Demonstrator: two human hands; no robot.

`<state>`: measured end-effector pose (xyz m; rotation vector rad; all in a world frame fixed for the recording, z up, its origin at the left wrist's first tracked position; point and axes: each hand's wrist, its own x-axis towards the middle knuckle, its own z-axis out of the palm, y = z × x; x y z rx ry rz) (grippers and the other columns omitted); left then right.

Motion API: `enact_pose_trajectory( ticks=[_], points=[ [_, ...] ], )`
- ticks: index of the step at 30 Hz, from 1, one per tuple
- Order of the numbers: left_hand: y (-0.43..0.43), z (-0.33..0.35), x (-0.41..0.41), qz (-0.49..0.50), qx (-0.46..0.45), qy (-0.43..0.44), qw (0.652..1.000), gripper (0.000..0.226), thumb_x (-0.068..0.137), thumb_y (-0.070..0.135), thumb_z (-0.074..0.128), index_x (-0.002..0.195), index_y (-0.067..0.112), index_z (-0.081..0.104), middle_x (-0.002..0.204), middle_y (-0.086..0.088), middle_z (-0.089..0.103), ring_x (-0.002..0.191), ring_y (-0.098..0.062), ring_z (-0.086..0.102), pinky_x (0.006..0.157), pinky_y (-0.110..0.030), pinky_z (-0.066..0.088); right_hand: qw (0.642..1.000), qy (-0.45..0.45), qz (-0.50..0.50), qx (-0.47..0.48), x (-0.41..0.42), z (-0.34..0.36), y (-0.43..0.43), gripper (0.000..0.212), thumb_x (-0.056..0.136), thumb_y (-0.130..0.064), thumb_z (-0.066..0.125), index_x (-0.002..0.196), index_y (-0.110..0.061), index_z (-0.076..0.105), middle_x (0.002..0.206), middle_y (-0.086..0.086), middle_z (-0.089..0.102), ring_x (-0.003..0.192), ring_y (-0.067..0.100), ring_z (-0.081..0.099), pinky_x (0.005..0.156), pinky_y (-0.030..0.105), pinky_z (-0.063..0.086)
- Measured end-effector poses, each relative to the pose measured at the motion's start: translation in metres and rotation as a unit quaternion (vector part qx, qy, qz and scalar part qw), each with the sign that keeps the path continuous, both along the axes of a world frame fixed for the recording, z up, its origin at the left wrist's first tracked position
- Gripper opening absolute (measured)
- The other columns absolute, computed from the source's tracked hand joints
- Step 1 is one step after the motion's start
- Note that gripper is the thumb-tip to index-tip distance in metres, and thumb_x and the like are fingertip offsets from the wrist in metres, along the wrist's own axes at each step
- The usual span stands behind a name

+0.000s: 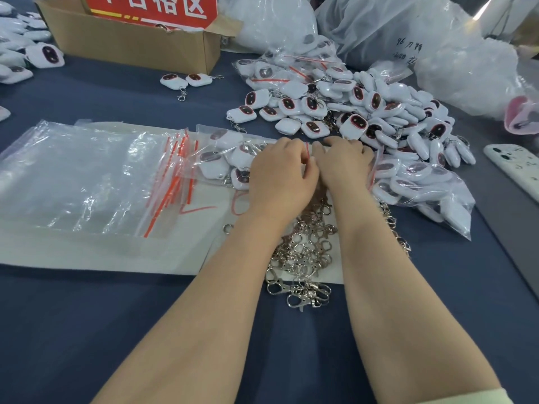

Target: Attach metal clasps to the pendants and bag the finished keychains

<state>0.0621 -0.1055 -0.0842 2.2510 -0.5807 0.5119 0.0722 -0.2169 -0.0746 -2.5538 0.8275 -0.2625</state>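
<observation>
My left hand [281, 173] and my right hand [342, 164] meet at the red zip strip of a clear bag of white pendants [224, 158] and pinch its top edge between the fingers. A second filled bag [420, 185] lies right of my right hand. Beneath my wrists a heap of silver metal clasps [303, 255] spreads over a white sheet. A large pile of loose white pendants with dark red faces [364, 112] lies beyond my hands. A stack of empty red-zip bags [87, 176] sits to the left.
A cardboard box [131, 42] with a red sign stands at the back left. Two finished keychains [186, 81] lie in front of it. Big plastic sacks [408, 33] fill the back right. A phone [516, 164] lies at the right edge. More pendants [20, 51] lie far left.
</observation>
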Motion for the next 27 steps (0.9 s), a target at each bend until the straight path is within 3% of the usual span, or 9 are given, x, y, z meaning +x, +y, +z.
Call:
enact_pose_trajectory(
  ticks=[3, 8, 15, 27],
  points=[
    [-0.0003, 0.0002, 0.0002, 0.000, 0.001, 0.002, 1.000, 0.017, 0.091, 0.027, 0.051, 0.086, 0.013, 0.059, 0.091, -0.004, 0.059, 0.086, -0.022, 0.053, 0.071, -0.029, 0.032, 0.999, 0.016, -0.006, -0.030, -0.0010, -0.0007, 0.0013, 0.052, 0.099, -0.043, 0.037, 0.141, -0.013, 0.045, 0.150, 0.019, 0.029, 0.141, 0.035, 0.019, 0.118, 0.045, 0.012],
    [-0.0003, 0.0015, -0.0005, -0.003, 0.002, 0.005, 1.000, 0.017, 0.091, 0.026, 0.051, 0.086, 0.013, 0.060, 0.091, -0.004, 0.060, 0.086, -0.022, 0.053, 0.072, -0.029, 0.033, 0.998, -0.014, -0.025, -0.050, -0.0009, 0.0009, 0.0028, 0.051, 0.099, -0.039, 0.039, 0.134, -0.002, 0.048, 0.145, 0.019, 0.037, 0.135, 0.035, 0.030, 0.115, 0.044, 0.020],
    [0.0001, 0.0022, -0.0012, -0.008, 0.003, 0.014, 1.000, 0.016, 0.091, 0.025, 0.052, 0.086, 0.012, 0.060, 0.090, -0.004, 0.060, 0.086, -0.023, 0.054, 0.071, -0.030, 0.033, 0.998, -0.043, -0.036, -0.027, -0.0036, 0.0019, 0.0014, 0.038, 0.095, -0.022, 0.043, 0.130, -0.012, 0.055, 0.139, 0.018, 0.043, 0.130, 0.034, 0.035, 0.109, 0.039, 0.025],
    [-0.0012, 0.0020, -0.0005, -0.004, 0.009, 0.016, 1.000, 0.016, 0.091, 0.025, 0.052, 0.086, 0.012, 0.060, 0.090, -0.004, 0.059, 0.086, -0.023, 0.054, 0.072, -0.030, 0.033, 0.998, -0.033, -0.032, -0.030, -0.0017, 0.0025, 0.0025, 0.035, 0.094, -0.021, 0.044, 0.126, -0.014, 0.059, 0.138, 0.017, 0.045, 0.132, 0.033, 0.035, 0.114, 0.043, 0.022]
  ],
)
